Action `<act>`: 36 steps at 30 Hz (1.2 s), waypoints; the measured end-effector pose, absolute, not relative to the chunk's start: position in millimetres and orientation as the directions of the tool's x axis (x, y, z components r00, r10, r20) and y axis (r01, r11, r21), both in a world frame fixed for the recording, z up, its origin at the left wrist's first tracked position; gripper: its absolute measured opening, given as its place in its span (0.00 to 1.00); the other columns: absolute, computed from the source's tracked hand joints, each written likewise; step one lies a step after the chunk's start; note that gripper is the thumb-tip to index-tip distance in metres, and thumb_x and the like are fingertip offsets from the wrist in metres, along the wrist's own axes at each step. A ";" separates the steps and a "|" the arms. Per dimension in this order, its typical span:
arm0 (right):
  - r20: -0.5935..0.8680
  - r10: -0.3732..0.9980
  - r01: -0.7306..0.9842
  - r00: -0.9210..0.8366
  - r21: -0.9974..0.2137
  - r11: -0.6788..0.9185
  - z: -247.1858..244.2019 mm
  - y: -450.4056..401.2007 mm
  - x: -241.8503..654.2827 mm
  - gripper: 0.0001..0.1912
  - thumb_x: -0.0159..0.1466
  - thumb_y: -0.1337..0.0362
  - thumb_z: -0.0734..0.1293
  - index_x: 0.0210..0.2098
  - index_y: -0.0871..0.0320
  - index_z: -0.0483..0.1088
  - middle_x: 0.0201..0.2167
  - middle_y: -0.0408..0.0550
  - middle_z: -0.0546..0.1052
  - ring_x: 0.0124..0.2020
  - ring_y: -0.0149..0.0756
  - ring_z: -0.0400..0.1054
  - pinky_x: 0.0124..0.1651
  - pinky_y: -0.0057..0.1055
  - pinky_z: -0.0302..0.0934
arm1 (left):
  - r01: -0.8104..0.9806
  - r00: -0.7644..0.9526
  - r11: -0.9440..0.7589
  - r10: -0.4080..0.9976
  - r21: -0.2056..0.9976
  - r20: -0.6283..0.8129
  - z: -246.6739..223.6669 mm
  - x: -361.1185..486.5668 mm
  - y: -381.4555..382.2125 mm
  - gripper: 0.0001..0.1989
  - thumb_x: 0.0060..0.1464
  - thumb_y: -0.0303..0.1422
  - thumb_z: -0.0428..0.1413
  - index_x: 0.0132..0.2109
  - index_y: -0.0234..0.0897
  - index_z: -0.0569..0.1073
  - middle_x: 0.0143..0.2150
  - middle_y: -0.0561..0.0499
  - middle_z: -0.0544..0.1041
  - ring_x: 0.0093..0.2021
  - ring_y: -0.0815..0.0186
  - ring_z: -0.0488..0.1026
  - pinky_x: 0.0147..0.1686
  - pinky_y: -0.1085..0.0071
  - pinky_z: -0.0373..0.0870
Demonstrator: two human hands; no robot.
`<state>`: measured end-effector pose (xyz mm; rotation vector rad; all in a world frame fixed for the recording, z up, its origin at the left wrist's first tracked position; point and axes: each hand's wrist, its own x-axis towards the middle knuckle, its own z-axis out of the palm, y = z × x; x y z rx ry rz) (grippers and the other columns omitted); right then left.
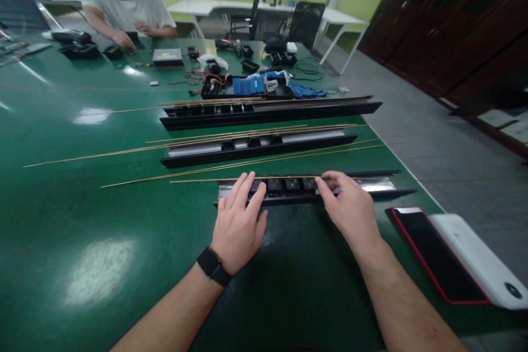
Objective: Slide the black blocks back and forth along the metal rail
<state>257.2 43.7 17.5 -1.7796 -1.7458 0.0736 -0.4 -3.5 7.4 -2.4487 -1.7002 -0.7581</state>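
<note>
A black channel with a shiny metal inner face [385, 183] lies in front of me, with several black square blocks [292, 184] set in a row inside it. A thin brass-coloured rod [193, 181] runs along its far side, over the blocks. My left hand [238, 225] rests on the channel's left part, fingers stretched out and covering some of the blocks. At the right end of the block row, my right hand [350, 206] pinches the thin rod between thumb and forefinger; its other fingers are curled.
Beyond lie a middle channel [198, 149], a far channel [313, 113] and more thin rods [136, 179]. A red-edged phone [437, 253] and a white device [478, 253] sit by the right table edge. Farther back are a parts tray [247, 86] and a seated person [127, 11].
</note>
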 end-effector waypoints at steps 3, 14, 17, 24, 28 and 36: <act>0.368 0.920 0.882 0.135 -0.467 0.058 18.4 43.0 256.8 0.19 0.70 0.47 0.66 0.48 0.53 0.78 0.36 0.47 0.79 0.39 0.42 0.74 0.43 0.37 0.63 | 0.895 0.269 -0.389 0.862 0.218 0.430 7.2 -0.6 -3.7 0.26 0.66 0.31 0.55 0.69 0.37 0.66 0.76 0.37 0.61 0.76 0.47 0.57 0.60 0.46 0.71; 0.384 0.914 0.896 0.130 -0.441 0.058 16.5 43.7 258.9 0.19 0.70 0.47 0.67 0.48 0.54 0.77 0.34 0.47 0.79 0.38 0.44 0.74 0.42 0.37 0.62 | 0.895 0.270 -0.389 0.863 0.220 0.428 8.0 -0.4 -3.9 0.26 0.65 0.30 0.56 0.68 0.37 0.67 0.76 0.36 0.61 0.76 0.47 0.58 0.60 0.46 0.72; 0.390 0.912 0.887 0.123 -0.456 0.076 15.8 43.9 258.9 0.21 0.70 0.46 0.66 0.52 0.55 0.77 0.33 0.46 0.79 0.35 0.42 0.74 0.42 0.37 0.63 | 0.897 0.268 -0.385 0.865 0.216 0.425 7.8 -0.4 -4.1 0.26 0.65 0.30 0.55 0.68 0.37 0.67 0.76 0.36 0.62 0.76 0.47 0.58 0.60 0.46 0.72; 0.381 0.917 0.872 0.115 -0.480 0.090 17.9 43.8 256.9 0.19 0.70 0.48 0.66 0.50 0.55 0.78 0.34 0.46 0.79 0.36 0.42 0.74 0.43 0.37 0.63 | 0.897 0.267 -0.384 0.865 0.218 0.425 8.8 0.0 -3.4 0.26 0.65 0.30 0.55 0.68 0.37 0.67 0.75 0.36 0.62 0.76 0.47 0.58 0.60 0.46 0.72; 0.383 0.916 0.877 0.124 -0.474 0.079 18.8 43.3 256.5 0.18 0.70 0.47 0.66 0.48 0.54 0.78 0.36 0.46 0.79 0.39 0.42 0.74 0.43 0.36 0.62 | 0.896 0.268 -0.384 0.868 0.223 0.417 9.3 0.2 -3.7 0.25 0.66 0.30 0.54 0.68 0.37 0.66 0.76 0.36 0.61 0.76 0.47 0.57 0.60 0.45 0.71; 0.361 0.919 0.885 0.159 -0.464 0.029 20.9 42.7 256.3 0.20 0.69 0.46 0.66 0.46 0.54 0.77 0.35 0.48 0.79 0.38 0.43 0.73 0.42 0.37 0.62 | 0.896 0.264 -0.380 0.871 0.229 0.415 9.1 0.4 -4.5 0.26 0.65 0.30 0.55 0.69 0.37 0.66 0.76 0.35 0.61 0.76 0.47 0.57 0.60 0.46 0.71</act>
